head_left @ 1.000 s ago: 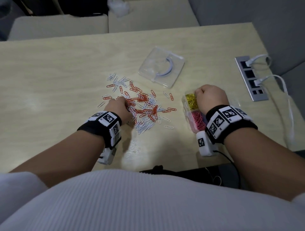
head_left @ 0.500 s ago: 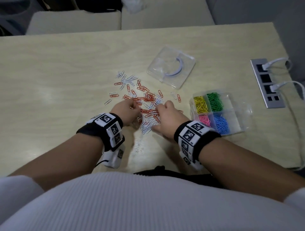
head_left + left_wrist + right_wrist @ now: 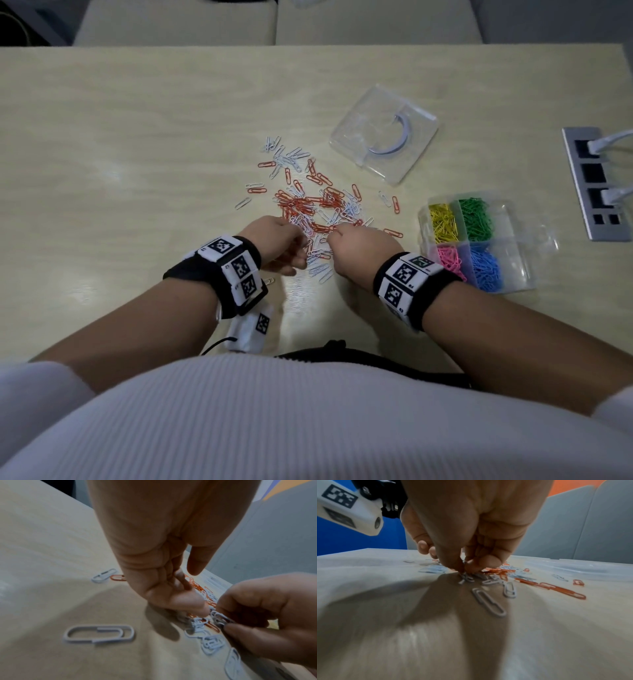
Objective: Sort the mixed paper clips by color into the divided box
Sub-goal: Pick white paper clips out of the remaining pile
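The clips [image 3: 318,209] still to sort lie loose on the surface [image 3: 137,154] in one scatter of orange and white, directly under and just beyond both hands. The box [image 3: 513,246] sits well off to the right of the right hand [image 3: 359,251], and four of its compartments hold sorted colours: yellow and green in the far row, pink and blue in the near row. The compartments at its right end look empty, though the clear plastic makes that hard to judge. So, as a judgement, four colours are done and two remain, with the whole orange and white heap yet to be split and carried across. The right hand has its grip pinched on a white clip [image 3: 221,618] at the near edge of the heap, thumb and forefinger closed on it just above the surface, with other white ones lying right below. The left hand [image 3: 274,245] is close beside it, fingers curled in towards the palm and thumb hanging free; whether it holds clips in the palm I cannot tell. A single white clip lies apart, near the left wrist. Beyond the heap, further from both hands, a clear lid [image 3: 383,132] lies flat on the surface, and a socket strip [image 3: 589,185] with white cables plugged in sits beyond the box. Nothing stands between the heap and the box; the trouble is rather the clips themselves, overlapped and likely to hook together.
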The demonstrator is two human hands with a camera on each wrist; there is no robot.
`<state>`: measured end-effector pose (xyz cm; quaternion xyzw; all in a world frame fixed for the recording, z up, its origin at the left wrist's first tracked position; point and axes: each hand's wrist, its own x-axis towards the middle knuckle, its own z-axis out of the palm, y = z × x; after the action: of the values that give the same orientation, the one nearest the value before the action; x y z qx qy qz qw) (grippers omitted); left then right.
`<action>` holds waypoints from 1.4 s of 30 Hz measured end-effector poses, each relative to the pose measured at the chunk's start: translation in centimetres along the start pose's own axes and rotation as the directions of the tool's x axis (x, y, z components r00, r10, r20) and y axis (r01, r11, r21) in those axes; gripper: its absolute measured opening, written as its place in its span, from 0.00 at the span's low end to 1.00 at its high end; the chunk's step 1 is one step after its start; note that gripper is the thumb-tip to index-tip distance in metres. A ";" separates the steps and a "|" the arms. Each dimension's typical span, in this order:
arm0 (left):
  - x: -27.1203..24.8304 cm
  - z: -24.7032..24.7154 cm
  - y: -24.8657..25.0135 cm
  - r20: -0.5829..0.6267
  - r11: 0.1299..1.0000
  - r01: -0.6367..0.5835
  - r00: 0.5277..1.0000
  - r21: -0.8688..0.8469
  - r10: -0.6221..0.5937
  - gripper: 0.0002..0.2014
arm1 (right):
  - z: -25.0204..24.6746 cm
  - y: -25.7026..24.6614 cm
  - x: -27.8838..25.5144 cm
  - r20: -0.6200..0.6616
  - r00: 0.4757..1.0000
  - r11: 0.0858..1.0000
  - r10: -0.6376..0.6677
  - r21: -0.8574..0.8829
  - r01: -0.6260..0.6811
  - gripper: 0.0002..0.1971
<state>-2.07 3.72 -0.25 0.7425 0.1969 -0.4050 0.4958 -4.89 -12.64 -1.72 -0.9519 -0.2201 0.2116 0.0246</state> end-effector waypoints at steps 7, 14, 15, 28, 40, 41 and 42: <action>-0.5 1.1 -0.1 0.058 0.973 0.053 0.997 -0.225 -0.041 0.19 | -1.3 -1.8 -0.2 -0.226 0.972 0.962 -0.063 0.244 0.119 0.17; -0.6 0.1 -0.6 0.154 0.958 0.127 0.984 -0.256 -0.089 0.18 | -0.5 -1.9 -0.8 -0.250 0.965 0.909 -0.075 0.380 0.169 0.09; -0.3 -0.3 -0.8 0.157 0.957 0.158 0.980 -0.244 -0.122 0.21 | -0.2 -1.6 -0.9 -0.159 0.980 0.938 -0.118 0.306 0.162 0.12; -0.1 -0.5 -0.8 0.114 0.978 0.169 0.981 -0.119 -0.155 0.22 | 0.8 -1.0 -0.2 -0.040 0.999 0.993 -0.001 0.121 0.005 0.11; 0.2 -0.3 -0.2 0.171 0.960 0.182 0.974 -0.214 -0.147 0.18 | -0.3 0.9 0.4 -0.211 0.911 0.876 0.354 0.416 -0.244 0.12; 0.3 -0.5 -0.2 0.171 0.960 0.182 0.974 -0.212 -0.147 0.17 | 0.0 1.4 0.3 -0.143 0.916 0.889 0.376 0.334 -0.313 0.14; 0.4 -0.6 -0.3 0.171 0.960 0.180 0.975 -0.214 -0.144 0.16 | 0.2 1.7 0.2 -0.096 0.919 0.898 0.382 0.275 -0.344 0.15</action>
<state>-1.82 4.33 -0.67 0.6286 0.2634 -0.4753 0.5565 -4.13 -14.11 -2.21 -0.9782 -0.0073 0.1679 0.1217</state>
